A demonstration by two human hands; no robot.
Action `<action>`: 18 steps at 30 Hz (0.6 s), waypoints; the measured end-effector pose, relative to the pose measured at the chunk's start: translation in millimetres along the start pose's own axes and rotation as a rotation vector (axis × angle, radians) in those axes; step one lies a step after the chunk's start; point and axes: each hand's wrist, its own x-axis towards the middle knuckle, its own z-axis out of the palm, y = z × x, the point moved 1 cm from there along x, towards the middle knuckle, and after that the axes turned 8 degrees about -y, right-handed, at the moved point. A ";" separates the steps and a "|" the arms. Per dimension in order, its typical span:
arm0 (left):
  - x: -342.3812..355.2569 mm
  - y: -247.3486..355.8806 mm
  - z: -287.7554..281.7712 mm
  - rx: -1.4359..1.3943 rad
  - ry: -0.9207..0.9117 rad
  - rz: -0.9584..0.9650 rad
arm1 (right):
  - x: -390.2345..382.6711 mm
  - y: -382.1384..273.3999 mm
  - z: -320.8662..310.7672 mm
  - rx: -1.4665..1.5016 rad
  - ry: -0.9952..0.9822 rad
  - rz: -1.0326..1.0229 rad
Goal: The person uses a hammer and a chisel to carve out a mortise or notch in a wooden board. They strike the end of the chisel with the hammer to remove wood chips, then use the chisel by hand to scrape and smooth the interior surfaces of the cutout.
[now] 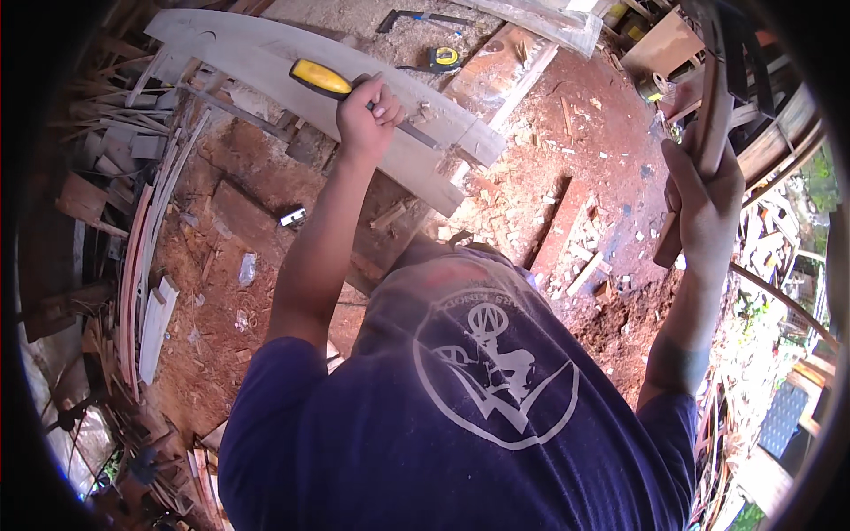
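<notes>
My left hand (367, 115) is closed around a chisel with a yellow and black handle (320, 79). Its steel blade (417, 134) points down to the right, over a long pale wooden board (257, 57). Light chips lie on the board beside the blade; whether its edge touches the wood I cannot tell. Raised at the far right, my right hand (708, 195) grips a long brown wooden handle (714, 115). A dark part shows near its upper end, but I cannot make out the tool's head clearly.
Beyond the board lie a yellow tape measure (444, 58) and a hacksaw (425, 18). Wood chips and offcuts litter the reddish dirt floor (602, 115). Stacked strips (142, 265) stand at the left, and scrap wood (779, 230) is piled at the right.
</notes>
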 end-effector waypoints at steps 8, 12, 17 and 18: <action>-12.4 -29.8 27.8 0.553 -0.195 0.067 | 2.3 5.9 15.2 -0.004 -0.081 0.044; -13.0 -33.9 30.6 0.619 -0.225 0.087 | 3.6 0.9 16.9 -0.045 -0.063 0.024; -18.3 -36.3 36.9 0.662 -0.203 0.111 | 7.0 -6.0 18.1 -0.073 -0.075 -0.033; -18.8 -37.0 37.3 0.641 -0.189 0.096 | 7.4 -7.8 19.1 -0.085 -0.075 -0.049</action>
